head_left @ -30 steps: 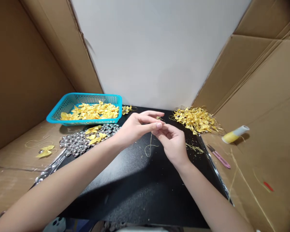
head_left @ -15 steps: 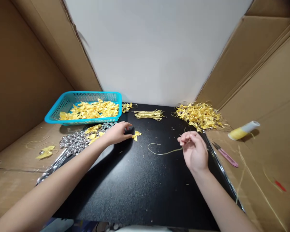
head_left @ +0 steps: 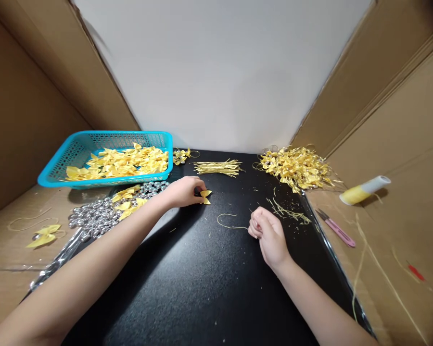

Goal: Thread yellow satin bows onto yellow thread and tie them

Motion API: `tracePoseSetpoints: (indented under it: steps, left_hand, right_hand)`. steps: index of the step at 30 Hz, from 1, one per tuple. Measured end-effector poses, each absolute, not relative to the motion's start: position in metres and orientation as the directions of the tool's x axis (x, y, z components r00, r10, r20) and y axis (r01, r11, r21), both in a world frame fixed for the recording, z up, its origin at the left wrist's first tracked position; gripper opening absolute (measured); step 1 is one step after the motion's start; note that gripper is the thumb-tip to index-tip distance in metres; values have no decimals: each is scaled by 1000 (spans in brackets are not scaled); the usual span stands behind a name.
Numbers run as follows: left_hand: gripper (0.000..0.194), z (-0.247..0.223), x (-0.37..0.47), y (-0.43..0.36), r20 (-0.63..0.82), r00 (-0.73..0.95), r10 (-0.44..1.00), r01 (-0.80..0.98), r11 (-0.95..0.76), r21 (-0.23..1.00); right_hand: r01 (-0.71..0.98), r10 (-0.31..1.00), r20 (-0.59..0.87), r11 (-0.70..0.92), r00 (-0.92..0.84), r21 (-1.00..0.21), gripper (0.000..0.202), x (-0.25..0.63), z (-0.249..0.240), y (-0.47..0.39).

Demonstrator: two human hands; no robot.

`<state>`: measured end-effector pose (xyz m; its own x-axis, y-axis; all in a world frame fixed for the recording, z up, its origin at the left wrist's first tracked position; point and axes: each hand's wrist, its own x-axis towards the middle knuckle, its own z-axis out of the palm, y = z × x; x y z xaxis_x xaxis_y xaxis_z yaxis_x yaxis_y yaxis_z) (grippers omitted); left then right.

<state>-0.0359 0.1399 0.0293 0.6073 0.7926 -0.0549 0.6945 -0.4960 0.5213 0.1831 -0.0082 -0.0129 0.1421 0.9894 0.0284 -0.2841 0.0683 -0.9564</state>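
Observation:
Between the thumb and fingers of my left hand (head_left: 188,192) is a yellow ribbon bow (head_left: 206,196), pinched at its left side just over the black table (head_left: 173,283). My right hand (head_left: 269,233) is closed, fingers curled inward. A thin yellow string (head_left: 231,227) runs out of its grip to the left and curls on the table toward the bow. The fingers hide the string's other end. Beyond both hands lies a bundle of short gold ties (head_left: 218,167).
A blue basket (head_left: 45,180) of yellow bows stands at left, with silver beads (head_left: 94,218) before it. Finished-looking bows with loops (head_left: 296,168) are heaped at back right. String scraps (head_left: 288,211), a pink-handled cutter (head_left: 337,230) and a thread spool (head_left: 364,190) lie at right.
My left hand has closed around the bow, which was lying at its fingertips. My right hand has moved left with the string, uncovering the scraps behind it. The view has shifted slightly.

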Motion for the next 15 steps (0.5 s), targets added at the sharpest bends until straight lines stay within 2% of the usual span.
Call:
tracePoseSetpoints:
  steps: [4,6,8,10,12,15]
  left_hand:
    - [12,18,-27,129,-35,597,802,661,-467,587]
    - [18,11,-18,109,-14,560,828,601,-395,695]
    - [22,5,-7,86,-35,464,885,397,-173,901]
    - [24,1,3,63,-99,373,922,158,42,987]
    - [27,0,12,46,-163,337,927,-13,178,984]
    - [28,-4,19,33,-260,371,892,-142,331,933]
  right_hand:
    - [-238,992,-1,29,123,-971,40,180,-17,-10]
    - [-169,994,13,31,107,-985,39,179,-17,-13]
    - [-88,993,52,62,107,-994,38,178,-16,-17]
    - [-2,988,100,101,117,-995,38,178,-13,-20]
    - [88,982,146,136,119,-987,39,177,-8,-23]
    - [203,976,193,170,97,-964,39,173,-2,-27]
